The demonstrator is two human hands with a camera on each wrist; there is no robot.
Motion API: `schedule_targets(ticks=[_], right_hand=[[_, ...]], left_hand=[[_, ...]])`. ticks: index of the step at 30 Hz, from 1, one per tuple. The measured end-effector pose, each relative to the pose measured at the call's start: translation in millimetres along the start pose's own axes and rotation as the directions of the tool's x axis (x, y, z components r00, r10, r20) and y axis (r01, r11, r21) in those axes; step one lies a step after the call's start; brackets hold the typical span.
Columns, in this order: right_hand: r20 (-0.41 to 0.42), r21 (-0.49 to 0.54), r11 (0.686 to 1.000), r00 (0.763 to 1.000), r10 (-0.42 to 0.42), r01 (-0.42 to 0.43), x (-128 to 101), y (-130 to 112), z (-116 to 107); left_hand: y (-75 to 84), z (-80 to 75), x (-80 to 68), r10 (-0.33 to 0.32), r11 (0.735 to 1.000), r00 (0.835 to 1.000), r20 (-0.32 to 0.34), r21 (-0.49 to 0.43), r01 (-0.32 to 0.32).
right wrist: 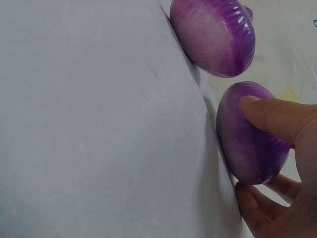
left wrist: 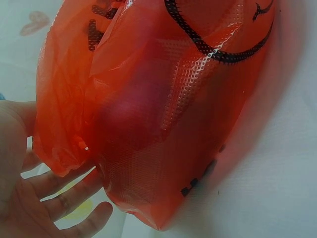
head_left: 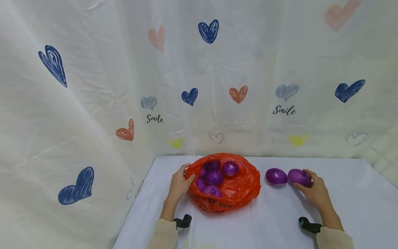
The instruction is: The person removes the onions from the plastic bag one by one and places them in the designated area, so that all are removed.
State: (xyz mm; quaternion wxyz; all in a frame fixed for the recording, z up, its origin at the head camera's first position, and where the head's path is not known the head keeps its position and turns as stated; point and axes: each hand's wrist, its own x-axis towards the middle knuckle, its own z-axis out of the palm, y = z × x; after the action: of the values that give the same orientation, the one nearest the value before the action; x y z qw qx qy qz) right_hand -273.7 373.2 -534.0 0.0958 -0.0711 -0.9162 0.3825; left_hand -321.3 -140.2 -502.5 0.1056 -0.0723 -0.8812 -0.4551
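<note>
An orange-red plastic bag (head_left: 245,188) stands wide-mouthed on the table, with several purple onions (head_left: 214,177) inside. My left hand (head_left: 179,182) holds the bag's left rim, thumb at the inner side. In the left wrist view, its fingers (left wrist: 69,201) extend behind the thin plastic (left wrist: 143,129), and a purple shape shows through. Off to the right, my right hand (head_left: 317,192) grips a purple onion (head_left: 299,177) between thumb and fingers, low over the table. The right wrist view shows the thumb (right wrist: 277,116) across that onion (right wrist: 242,144).
Another loose onion (head_left: 276,176) lies between the bag and the gripped one. White cloth covers the table (head_left: 248,228). Behind and to the left hangs a pale curtain (head_left: 258,69) printed with hearts and "Smile". Each wrist wears a small black camera (head_left: 309,225).
</note>
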Motion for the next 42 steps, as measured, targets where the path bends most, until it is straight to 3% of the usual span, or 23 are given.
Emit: schedule_targets(ticks=[14,23,30,42], right_hand=[[0.008,-0.024,0.999,0.999,-0.035,0.036,2,1,-3],[-0.038,-0.039,0.998,0.998,-0.043,0.041,-1,-12,-12],[-0.147,-0.07,0.993,0.983,-0.105,0.096,-5,-35,-20],[-0.268,0.016,0.964,0.93,-0.253,0.267,-18,-102,-18]], left_hand=[[1.1,-0.6,-1.0,-0.009,1.0,1.0,0.005,-0.007,0.009],[1.8,-1.0,-1.9,-0.019,1.0,1.0,0.009,-0.011,0.019],[2.5,-0.6,-1.1,-0.038,0.999,0.999,0.007,-0.007,0.039],[0.7,-0.8,-0.9,-0.029,1.0,1.0,0.006,-0.006,0.029]])
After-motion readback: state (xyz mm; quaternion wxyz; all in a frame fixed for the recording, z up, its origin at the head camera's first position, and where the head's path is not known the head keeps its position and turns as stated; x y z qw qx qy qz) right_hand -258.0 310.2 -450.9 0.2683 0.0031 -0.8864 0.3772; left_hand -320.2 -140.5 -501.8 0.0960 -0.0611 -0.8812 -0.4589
